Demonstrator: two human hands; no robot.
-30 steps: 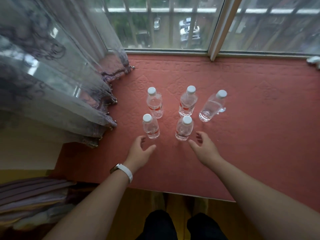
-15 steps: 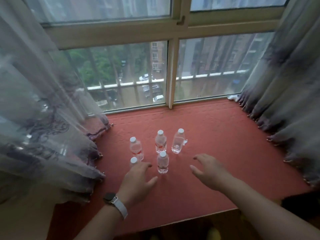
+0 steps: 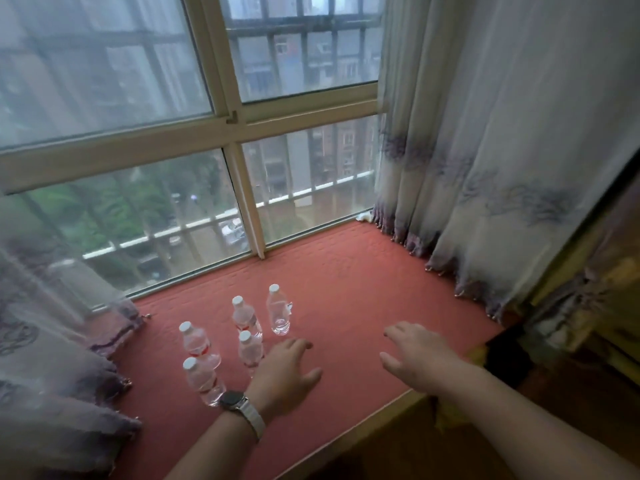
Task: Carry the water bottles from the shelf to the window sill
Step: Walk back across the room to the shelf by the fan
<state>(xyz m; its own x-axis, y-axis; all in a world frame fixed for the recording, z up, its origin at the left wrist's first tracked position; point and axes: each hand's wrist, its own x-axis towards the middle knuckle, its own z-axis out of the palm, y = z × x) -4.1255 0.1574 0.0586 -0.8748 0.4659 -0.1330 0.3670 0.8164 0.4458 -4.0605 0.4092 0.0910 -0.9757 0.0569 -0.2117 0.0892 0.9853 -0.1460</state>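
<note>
Standing upright on the sill [image 3: 346, 289], five bottles [image 3: 245, 318] cluster near its left end, close to the left curtain [image 3: 52, 358]: three in a back row, two nearer the front edge. All clear plastic with white caps. Red labels show on some; the back-right bottle [image 3: 278, 311] looks unlabelled. Contents are clear, fill level not readable. Left hand [image 3: 285, 370] sits just right of the cluster, fingers spread and relaxed, gripping nothing. It covers the base of the front-right bottle [image 3: 250, 351]; can't tell if they touch. Watch [image 3: 232, 400] on that wrist overlaps the foot of the front-left bottle [image 3: 204, 379]. Right hand [image 3: 414, 355] is near the front edge, well apart from the bottles, fingers loosely spread, empty. Right curtain [image 3: 502, 168] hides the sill's right end; left curtain covers its left corner. Both forearms are cut off at the frame bottom.
</note>
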